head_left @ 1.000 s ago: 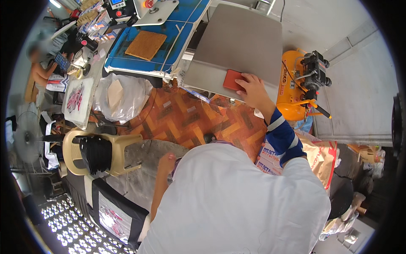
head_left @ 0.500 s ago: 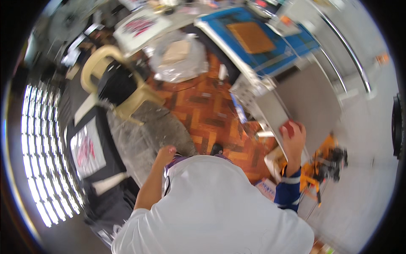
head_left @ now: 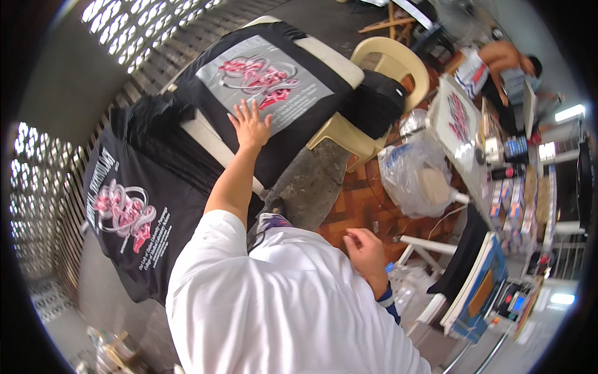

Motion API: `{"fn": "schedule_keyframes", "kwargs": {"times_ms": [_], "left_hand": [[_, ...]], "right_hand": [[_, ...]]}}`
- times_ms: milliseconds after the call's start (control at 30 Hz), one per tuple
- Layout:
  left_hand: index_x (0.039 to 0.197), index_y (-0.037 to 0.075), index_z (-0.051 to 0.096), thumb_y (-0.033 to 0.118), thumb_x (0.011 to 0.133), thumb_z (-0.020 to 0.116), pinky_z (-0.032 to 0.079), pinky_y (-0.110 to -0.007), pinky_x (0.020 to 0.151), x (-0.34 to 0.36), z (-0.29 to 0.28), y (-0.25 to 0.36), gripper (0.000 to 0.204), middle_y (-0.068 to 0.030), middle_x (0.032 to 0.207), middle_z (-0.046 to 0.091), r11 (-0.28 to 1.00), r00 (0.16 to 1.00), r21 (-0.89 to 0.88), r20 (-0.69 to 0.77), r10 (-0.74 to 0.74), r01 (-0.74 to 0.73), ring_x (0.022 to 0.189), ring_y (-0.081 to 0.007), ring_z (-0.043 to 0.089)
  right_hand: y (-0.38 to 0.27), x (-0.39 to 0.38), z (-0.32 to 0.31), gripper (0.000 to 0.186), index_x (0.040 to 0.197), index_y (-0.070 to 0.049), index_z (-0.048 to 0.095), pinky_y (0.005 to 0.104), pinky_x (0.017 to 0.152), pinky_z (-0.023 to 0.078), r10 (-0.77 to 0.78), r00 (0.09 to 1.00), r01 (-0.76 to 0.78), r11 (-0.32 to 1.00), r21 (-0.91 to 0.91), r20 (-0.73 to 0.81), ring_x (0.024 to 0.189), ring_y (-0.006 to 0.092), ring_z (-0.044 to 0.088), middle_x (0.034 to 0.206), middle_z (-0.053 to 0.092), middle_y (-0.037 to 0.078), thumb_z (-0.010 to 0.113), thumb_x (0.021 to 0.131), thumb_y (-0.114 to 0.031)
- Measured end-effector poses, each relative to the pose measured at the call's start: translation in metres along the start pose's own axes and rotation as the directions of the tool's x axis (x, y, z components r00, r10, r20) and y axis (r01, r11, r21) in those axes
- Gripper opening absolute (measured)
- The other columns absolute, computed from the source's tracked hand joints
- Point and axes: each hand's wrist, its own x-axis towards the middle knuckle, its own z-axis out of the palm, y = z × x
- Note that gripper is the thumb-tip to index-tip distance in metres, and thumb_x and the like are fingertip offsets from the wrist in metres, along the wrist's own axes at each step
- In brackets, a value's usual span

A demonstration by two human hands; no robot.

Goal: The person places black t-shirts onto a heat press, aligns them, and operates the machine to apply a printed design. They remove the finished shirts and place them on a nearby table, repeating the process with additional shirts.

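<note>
My left hand [head_left: 252, 126] lies with spread fingers on the lower edge of a grey transfer sheet [head_left: 218, 103] with a red and white ribbon-like design. The sheet rests on a black T-shirt [head_left: 296, 159], which is laid over a cream-coloured board [head_left: 330, 61]. Out to the right, away from the shirts, my right hand [head_left: 367, 254] hangs with its fingers loosely curled; no object shows in it, though its palm is turned from view. A second black T-shirt [head_left: 171, 206] with a similar print hangs to the left.
A cream plastic chair [head_left: 392, 56] carries a black bundle [head_left: 374, 103]. Beyond it are a plastic bag [head_left: 414, 177] on the parquet floor [head_left: 364, 199] and a table [head_left: 470, 165] with another print. Another person [head_left: 495, 68] sits at the far right. A blue-topped machine [head_left: 476, 299] stands at the lower right.
My view has swung left, toward the black shirts. My left hand has reached forward onto the transfer sheet. My right hand has come away from a red object at the machine.
</note>
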Motion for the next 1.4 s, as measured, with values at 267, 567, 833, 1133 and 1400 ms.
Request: {"fn": "schedule_keyframes", "kwargs": {"times_ms": [267,567,833,1133,1400], "left_hand": [[0.165,0.017,0.024,0.061,0.102,0.038,0.001,-0.065,0.123,0.005,0.012,-0.013,0.078,-0.014,0.171,0.018,0.997,0.975,0.036,0.213,0.055,-0.064,0.158,-0.0401,0.01],[0.152,0.005,0.042,0.025,0.093,0.066,0.01,-0.064,0.123,-0.076,0.005,-0.02,0.067,-0.0177,0.161,0.035,0.949,0.987,-0.279,-0.021,-0.157,0.145,0.154,-0.0378,0.024],[0.152,0.006,0.043,0.025,0.095,0.064,0.012,-0.057,0.125,-0.086,-0.004,-0.011,0.063,-0.0133,0.162,0.037,0.947,0.971,-0.214,0.037,-0.237,0.239,0.155,-0.0321,0.026],[0.157,0.01,0.039,0.033,0.098,0.058,0.011,-0.058,0.126,-0.088,0.001,0.019,0.066,-0.0092,0.166,0.033,0.936,0.937,-0.044,0.051,-0.347,0.349,0.156,-0.031,0.022],[0.159,0.012,0.036,0.034,0.099,0.056,0.01,-0.057,0.127,-0.097,-0.008,0.032,0.067,-0.0093,0.167,0.03,0.915,0.906,-0.003,0.138,-0.399,0.404,0.157,-0.0315,0.019]], "right_hand": [[-0.017,0.173,0.101,0.018,0.099,0.0,0.071,0.0449,0.075,0.055,-0.399,0.753,0.521,0.848,-0.102,0.524,0.084,0.0382,0.066,0.091,0.068,0.017,0.071,0.087,-0.014],[-0.001,0.326,0.211,0.02,0.103,-0.006,0.069,0.0429,0.083,0.052,-0.675,0.493,0.861,0.468,-0.198,0.549,0.098,0.0311,0.064,0.101,0.065,0.01,0.068,0.084,-0.012],[-0.014,0.383,0.236,0.026,0.11,-0.009,0.068,0.0385,0.08,0.05,-0.725,0.015,0.999,0.042,0.022,0.688,0.094,0.0261,0.065,0.096,0.065,0.007,0.061,0.085,-0.013],[0.018,0.451,0.271,0.031,0.117,0.0,0.068,0.0331,0.069,0.056,-0.108,0.725,0.047,0.993,0.107,0.681,0.077,0.0164,0.071,0.093,0.073,0.008,0.07,0.087,-0.008],[0.024,0.642,0.281,0.03,0.119,0.002,0.066,0.0324,0.065,0.058,0.0,0.8,-0.142,0.972,0.189,0.599,0.077,0.0185,0.069,0.096,0.07,0.008,0.067,0.089,0.002]]}}
